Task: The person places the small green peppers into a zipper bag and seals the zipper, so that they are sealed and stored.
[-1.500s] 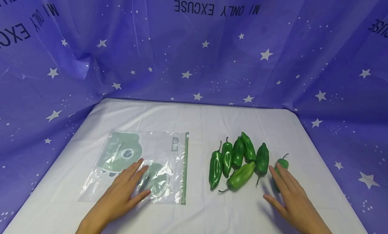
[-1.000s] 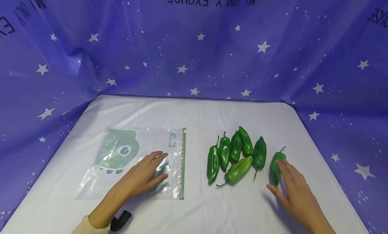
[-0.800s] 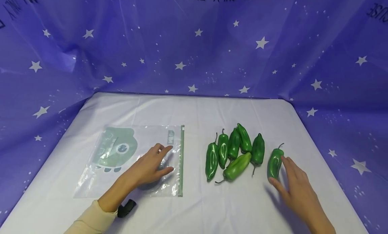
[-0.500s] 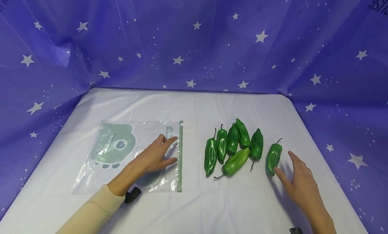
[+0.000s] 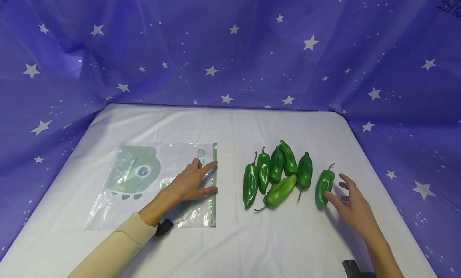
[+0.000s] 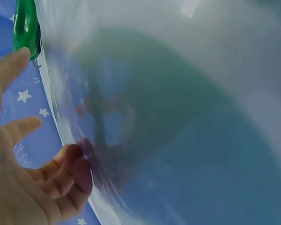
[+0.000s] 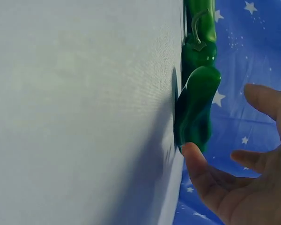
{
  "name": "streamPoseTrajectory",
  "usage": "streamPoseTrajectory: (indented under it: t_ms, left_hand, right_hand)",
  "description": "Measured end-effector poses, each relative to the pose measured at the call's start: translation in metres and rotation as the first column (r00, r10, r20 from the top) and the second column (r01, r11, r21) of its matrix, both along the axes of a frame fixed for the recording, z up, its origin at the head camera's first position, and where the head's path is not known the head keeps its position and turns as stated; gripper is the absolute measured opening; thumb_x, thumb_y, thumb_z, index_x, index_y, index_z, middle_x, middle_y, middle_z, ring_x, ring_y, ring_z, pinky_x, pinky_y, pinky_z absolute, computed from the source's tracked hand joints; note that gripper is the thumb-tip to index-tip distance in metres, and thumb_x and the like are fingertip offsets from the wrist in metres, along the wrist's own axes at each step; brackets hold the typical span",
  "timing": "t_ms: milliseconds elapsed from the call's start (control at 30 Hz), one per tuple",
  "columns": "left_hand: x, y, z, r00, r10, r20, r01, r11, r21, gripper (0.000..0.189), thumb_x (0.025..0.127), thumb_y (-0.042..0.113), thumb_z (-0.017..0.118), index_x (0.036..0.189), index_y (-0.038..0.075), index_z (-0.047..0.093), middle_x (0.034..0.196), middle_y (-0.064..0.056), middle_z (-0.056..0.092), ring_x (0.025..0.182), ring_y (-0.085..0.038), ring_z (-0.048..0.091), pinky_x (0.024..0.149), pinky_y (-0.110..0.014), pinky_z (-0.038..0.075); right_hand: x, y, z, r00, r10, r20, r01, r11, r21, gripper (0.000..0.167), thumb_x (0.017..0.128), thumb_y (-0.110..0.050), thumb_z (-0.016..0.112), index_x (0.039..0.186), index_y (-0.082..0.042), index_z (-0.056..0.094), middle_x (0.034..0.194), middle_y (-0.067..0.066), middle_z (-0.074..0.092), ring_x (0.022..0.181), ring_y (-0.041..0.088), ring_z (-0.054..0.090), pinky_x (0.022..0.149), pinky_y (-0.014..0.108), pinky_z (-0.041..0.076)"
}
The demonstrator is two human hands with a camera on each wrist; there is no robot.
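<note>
A clear zip bag (image 5: 111,210) printed with a green cartoon creature lies flat on the left. Its green zip edge (image 5: 214,210) faces right. My left hand (image 5: 189,183) is over the bag, thumb and index finger stretched apart towards that edge; its other fingers curl loosely against the plastic (image 6: 112,154) in the left wrist view. On the right lies a single green pepper (image 5: 325,187). Right beside it is my right hand (image 5: 354,208), fingers apart and loosely bent, nothing gripped. One fingertip overlaps the pepper's lower end (image 7: 196,112) in the right wrist view; contact is unclear.
Several more peppers sit in a group right of the bag, among them a dark green one (image 5: 250,186) and a lighter one (image 5: 280,192). A white cloth (image 5: 234,250) covers the table. A purple starry curtain (image 5: 252,50) surrounds its back and sides.
My left hand has slid right across the bag to its zip edge. The right hand has shifted from over the lone pepper to its right side. The view has tilted down.
</note>
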State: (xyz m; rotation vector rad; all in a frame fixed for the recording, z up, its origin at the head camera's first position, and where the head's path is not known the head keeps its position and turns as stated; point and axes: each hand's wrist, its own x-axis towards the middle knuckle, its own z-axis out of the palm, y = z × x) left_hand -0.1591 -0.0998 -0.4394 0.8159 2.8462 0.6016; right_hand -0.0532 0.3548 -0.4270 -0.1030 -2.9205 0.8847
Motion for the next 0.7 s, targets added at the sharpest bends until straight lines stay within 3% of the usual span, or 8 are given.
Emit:
streamPoseTrajectory:
  t_ms: [333,567,700]
  left_hand:
    - [0.000,0.010,0.000,0.998,0.046,-0.033,-0.049,0.994,-0.101,0.085,0.075,0.063,0.068,0.146,0.027,0.037,0.103,-0.014,0.040,0.076,-0.023,0.043,0.050,-0.031,0.038]
    - [-0.003,0.011,-0.002,0.998,-0.021,-0.056,0.019,0.999,-0.045,0.076,0.077,0.052,0.073,0.140,0.018,0.046,0.100,-0.012,0.039,0.077,-0.021,0.041,0.056,-0.031,0.039]
    - [-0.005,0.012,-0.002,0.998,-0.050,-0.044,0.049,0.999,-0.015,0.071,0.077,0.044,0.075,0.136,0.014,0.050,0.099,-0.011,0.039,0.076,-0.020,0.041,0.059,-0.031,0.039]
  right_hand:
    - [-0.008,0.015,-0.010,0.994,0.040,0.104,-0.027,0.992,-0.122,0.077,0.094,-0.036,0.060,0.153,-0.019,0.013,0.135,0.034,0.039,0.104,0.052,0.054,0.074,0.055,0.048]
    - [-0.013,0.018,-0.014,0.993,0.075,0.087,-0.059,0.984,-0.170,0.075,0.093,-0.033,0.062,0.152,-0.022,0.017,0.135,0.030,0.042,0.103,0.046,0.057,0.073,0.035,0.049]
    - [-0.015,0.018,-0.015,0.992,0.076,0.103,-0.057,0.983,-0.177,0.077,0.091,-0.035,0.063,0.152,-0.022,0.018,0.136,0.029,0.041,0.104,0.045,0.057,0.074,0.034,0.048]
